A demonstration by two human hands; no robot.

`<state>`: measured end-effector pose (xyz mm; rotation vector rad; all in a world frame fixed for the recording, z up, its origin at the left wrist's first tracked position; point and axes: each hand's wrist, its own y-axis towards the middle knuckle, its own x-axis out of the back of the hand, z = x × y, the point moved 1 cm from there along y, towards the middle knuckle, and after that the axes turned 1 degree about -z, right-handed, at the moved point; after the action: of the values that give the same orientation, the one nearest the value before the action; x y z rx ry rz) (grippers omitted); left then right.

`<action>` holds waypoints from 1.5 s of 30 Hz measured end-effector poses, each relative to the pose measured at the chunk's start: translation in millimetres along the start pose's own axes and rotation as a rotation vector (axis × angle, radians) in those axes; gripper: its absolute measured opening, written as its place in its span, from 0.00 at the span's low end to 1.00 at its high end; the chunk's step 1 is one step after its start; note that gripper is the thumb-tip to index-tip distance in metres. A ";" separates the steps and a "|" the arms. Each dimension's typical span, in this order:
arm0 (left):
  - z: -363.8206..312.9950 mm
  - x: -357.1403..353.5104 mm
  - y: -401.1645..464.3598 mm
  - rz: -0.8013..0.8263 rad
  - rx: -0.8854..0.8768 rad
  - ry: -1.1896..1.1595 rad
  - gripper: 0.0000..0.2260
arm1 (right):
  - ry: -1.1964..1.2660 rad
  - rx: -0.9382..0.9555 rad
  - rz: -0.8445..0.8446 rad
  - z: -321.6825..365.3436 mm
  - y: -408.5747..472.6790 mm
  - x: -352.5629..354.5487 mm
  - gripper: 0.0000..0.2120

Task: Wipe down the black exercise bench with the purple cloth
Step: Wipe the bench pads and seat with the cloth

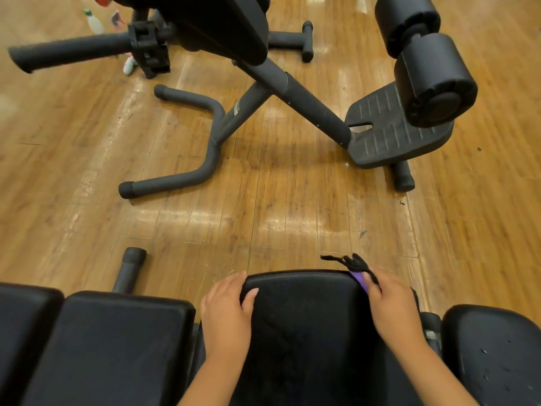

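On the left, the left hand (227,313) rests flat on the bench pad (304,326), fingers curled over its far left corner, likely to steady it. At the pad's far right corner the right hand (393,303) is clenched around the purple cloth (359,279), pressing it against the edge, with dark threads sticking out beyond the fingers. Both forearms reach forward, wrists low.
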<state>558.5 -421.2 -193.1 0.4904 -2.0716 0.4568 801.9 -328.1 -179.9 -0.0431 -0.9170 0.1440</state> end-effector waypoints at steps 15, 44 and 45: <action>23.6 -13.4 -20.1 0.031 -0.214 0.275 0.25 | -0.126 0.318 0.101 101.1 -18.7 -91.3 0.13; 16.5 -11.6 -27.4 0.121 -0.132 0.370 0.26 | -0.050 0.124 -0.087 24.4 -15.3 -38.5 0.15; 17.4 -12.4 -27.9 0.118 -0.134 0.373 0.26 | -0.084 0.186 -0.056 36.6 -18.8 -47.6 0.15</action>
<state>566.5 -451.6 -208.9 0.1862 -1.7604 0.4375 746.4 -354.4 -193.3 0.1618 -0.9838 0.1795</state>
